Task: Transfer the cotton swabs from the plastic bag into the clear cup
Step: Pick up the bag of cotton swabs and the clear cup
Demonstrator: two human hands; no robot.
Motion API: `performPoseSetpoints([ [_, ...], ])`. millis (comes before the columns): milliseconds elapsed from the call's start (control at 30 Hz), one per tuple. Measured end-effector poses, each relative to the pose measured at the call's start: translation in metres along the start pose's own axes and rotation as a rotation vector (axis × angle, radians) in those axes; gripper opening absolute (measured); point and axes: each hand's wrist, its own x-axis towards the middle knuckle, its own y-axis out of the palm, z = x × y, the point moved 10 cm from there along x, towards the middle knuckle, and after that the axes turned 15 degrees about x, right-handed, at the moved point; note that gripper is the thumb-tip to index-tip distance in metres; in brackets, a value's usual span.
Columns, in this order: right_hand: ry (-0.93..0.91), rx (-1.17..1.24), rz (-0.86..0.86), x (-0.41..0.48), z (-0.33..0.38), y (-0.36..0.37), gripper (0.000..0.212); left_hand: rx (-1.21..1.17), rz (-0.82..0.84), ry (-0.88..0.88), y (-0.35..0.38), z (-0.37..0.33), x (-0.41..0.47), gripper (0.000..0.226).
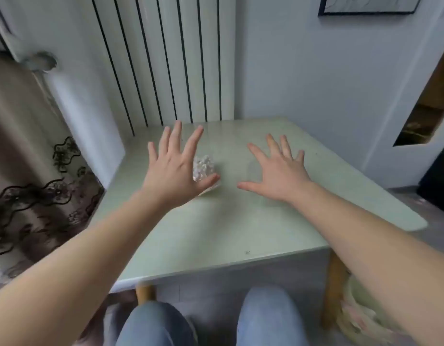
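Mostly a risk of fumbling the plastic bag (202, 174): lying on the table (241, 233), stuffed with white cotton swabs (203, 162), half hidden beneath the left hand (174, 171), and looking soft and slippery. Grabbed by the wrong end or tipped too fast, likely to spill loose swabs across the pale green top and over the near edge to the floor. Harder to guard against: knocking the clear cup. Cannot make it out for certain; perhaps a faint glassy smudge between the two hands, too blurred to call. If truly there, easy to clip with a sweeping wrist and send rolling, being almost invisible against the tabletop.

As for the hands: left hand spread wide, fingers straight and fanned, palm down, hovering over or perhaps brushing the bag, thumb crossing its near side. Cannot tell contact from this angle, but gripping nothing. Right hand (278, 171) likewise flat and splayed, palm down, off to the right of the bag, holding nothing, either resting on the table or just above it, with the shading beneath too soft to settle which
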Motion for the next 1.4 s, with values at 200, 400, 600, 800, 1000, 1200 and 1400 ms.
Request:
performPoseSetpoints([
  [200, 0.104, 0.054, 0.122, 0.027, -0.032, 0.043, 0.091, -0.25, 0.052, 0.184, 0.058, -0.036, 0.029, 0.092],
  [400, 0.046, 0.247, -0.113, 0.062, -0.036, 0.03, 0.078, -0.347, 0.158, 0.236, 0.121, -0.072, 0.051, 0.102],
  [600, -0.03, 0.622, -0.205, 0.094, -0.057, 0.051, 0.086, -0.362, 0.119, 0.106, 0.143, -0.092, 0.084, 0.129],
  [800, -0.221, 0.646, -0.3, 0.093, -0.059, 0.06, 0.08, -0.329, -0.015, 0.034, 0.15, -0.103, 0.095, 0.124],
  [1000, -0.291, 0.633, -0.266, 0.094, -0.059, 0.063, 0.077, -0.324, -0.118, 0.031, 0.146, -0.104, 0.092, 0.117],
  [1200, -0.308, 0.682, -0.231, 0.095, -0.057, 0.058, 0.07, -0.305, -0.129, 0.032, 0.145, -0.106, 0.092, 0.112],
  [1400, -0.142, 1.149, -0.192, 0.096, -0.095, 0.058, 0.061, -0.307, -0.112, -0.002, 0.151, -0.098, 0.09, 0.123],
])
